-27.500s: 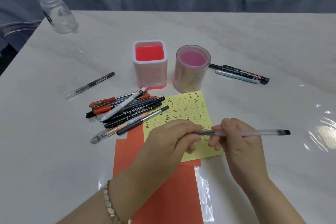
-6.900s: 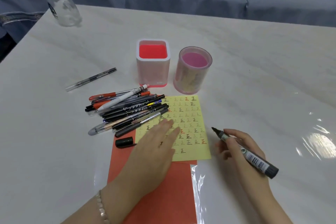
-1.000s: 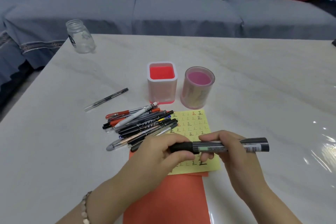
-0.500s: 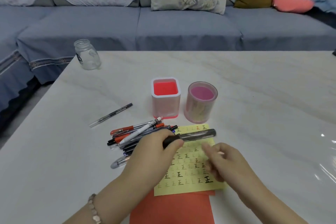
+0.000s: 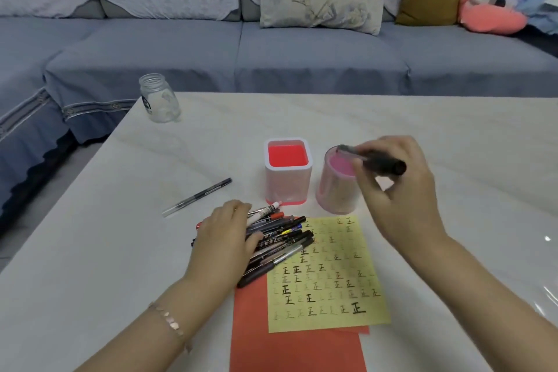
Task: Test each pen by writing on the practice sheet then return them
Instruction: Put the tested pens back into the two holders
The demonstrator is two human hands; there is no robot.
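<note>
1. Here, the right hand (image 5: 398,190) is clamped on a black marker (image 5: 374,160), held nearly level over the round pink cup (image 5: 335,190), one end above the rim. We judge it is about to be dropped in.
2. At that slant the marker could catch the rim and skid onto the table (image 5: 453,142), or tip the cup over.
3. The square cup (image 5: 287,184) stands just beside the round one, so a toppling cup could strike it.
4. The left hand (image 5: 226,238) lies flat, fingers relaxed, across the pile of pens (image 5: 280,238) that overlaps the yellow sheet (image 5: 332,281). A careless sweep could roll pens over the inked characters and smear them.
5. The marker is blurred, and we cannot tell whether its cap is seated. If loose, it could mark the cup or dry out.
</note>
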